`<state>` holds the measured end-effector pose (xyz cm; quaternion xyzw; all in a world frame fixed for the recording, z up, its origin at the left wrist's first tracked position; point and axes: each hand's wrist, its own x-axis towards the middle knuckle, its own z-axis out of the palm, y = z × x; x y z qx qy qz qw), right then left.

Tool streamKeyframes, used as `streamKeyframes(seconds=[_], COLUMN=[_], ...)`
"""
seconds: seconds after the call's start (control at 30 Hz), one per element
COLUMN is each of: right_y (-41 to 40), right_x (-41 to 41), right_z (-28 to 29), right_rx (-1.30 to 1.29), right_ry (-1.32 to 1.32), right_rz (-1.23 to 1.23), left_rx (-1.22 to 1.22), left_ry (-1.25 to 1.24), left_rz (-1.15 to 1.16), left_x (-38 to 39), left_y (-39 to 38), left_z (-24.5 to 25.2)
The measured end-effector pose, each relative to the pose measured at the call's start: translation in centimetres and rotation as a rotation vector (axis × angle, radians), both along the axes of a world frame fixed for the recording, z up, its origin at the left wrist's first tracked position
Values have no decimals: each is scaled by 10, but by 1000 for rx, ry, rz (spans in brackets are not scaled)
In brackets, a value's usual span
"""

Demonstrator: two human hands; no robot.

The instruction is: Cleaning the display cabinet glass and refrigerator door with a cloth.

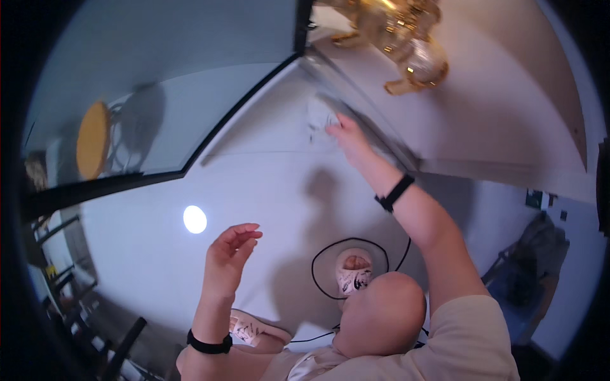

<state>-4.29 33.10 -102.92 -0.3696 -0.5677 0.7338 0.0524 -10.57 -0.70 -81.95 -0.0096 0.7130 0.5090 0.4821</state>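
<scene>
My right hand (350, 135) reaches forward and grips a white item with dark marks (321, 116), perhaps a cloth or a packet; motion blur hides its exact kind. It is beside the lower edge of a pale cabinet shelf (481, 119), near the inner corner of a black-framed glass door (243, 114). My left hand (231, 262) hovers above the pale floor with bent fingers and a small gap to the thumb, nothing visible in it. Each wrist wears a black band.
A shiny gold-coloured figurine (405, 43) stands on the shelf. On the floor, a black cable (313, 266) loops around my slippered right foot (355, 271). Through or in the glass shows a yellow-topped stool (93, 140). Dark-framed furniture (126, 347) is at lower left.
</scene>
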Motion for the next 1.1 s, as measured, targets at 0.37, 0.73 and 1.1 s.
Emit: streamKeyframes(seconds=[0.37,0.73,1.1], right_y=[12,21,31], right_x=[234,213,169], right_z=[58,22,24], right_rx=[1118,1293,1443], right_ry=[-529,-770,-864], right_rz=[-12,288,454], left_rx=[100,139,141], left_ry=[-9,9,10], left_rz=[-329,-408,-416], left_x=[43,63,64], left_y=[79,101,112], left_z=[-31,-42,-53])
